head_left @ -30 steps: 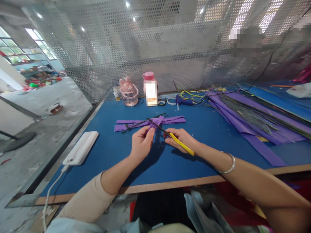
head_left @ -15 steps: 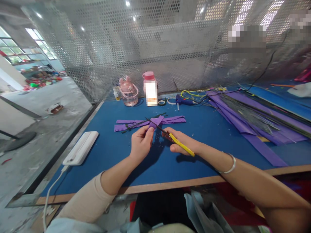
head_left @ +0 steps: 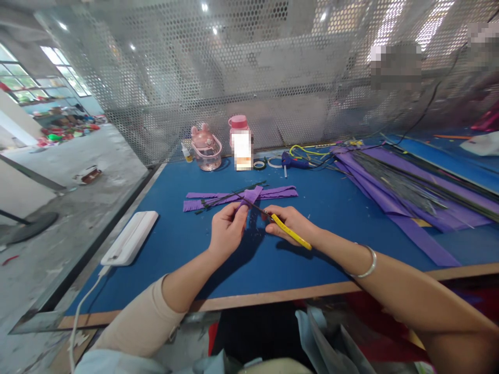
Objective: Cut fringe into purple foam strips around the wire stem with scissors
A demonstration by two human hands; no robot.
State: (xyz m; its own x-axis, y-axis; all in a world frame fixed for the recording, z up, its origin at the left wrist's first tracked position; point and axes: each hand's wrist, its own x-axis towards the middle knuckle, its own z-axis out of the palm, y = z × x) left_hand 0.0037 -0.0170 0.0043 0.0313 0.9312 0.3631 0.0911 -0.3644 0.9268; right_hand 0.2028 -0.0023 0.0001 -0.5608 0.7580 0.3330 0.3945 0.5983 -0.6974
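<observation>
My left hand (head_left: 229,227) pinches a short purple paper strip (head_left: 254,194) between thumb and fingers, its free end pointing up and right. In my right hand (head_left: 290,224) are scissors (head_left: 290,231) with a yellow handle; their dark blades cross the strip just beyond my left fingertips. Whether the blades are cutting into the paper I cannot tell. Behind my hands lie fringed purple strips (head_left: 278,192), with thin dark green stems (head_left: 222,198) resting across them.
A white power bank (head_left: 130,238) with a cable lies at left. Along the back stand a pink bottle (head_left: 206,150), a second bottle (head_left: 238,122), tape rolls (head_left: 259,165) and a blue glue gun (head_left: 298,161). Purple sheets (head_left: 358,184) and dark stems cover the right side.
My right fingers and thumb have closed together on the scissors handles, bringing them closer together. My left hand has barely shifted and still holds the purple strip.
</observation>
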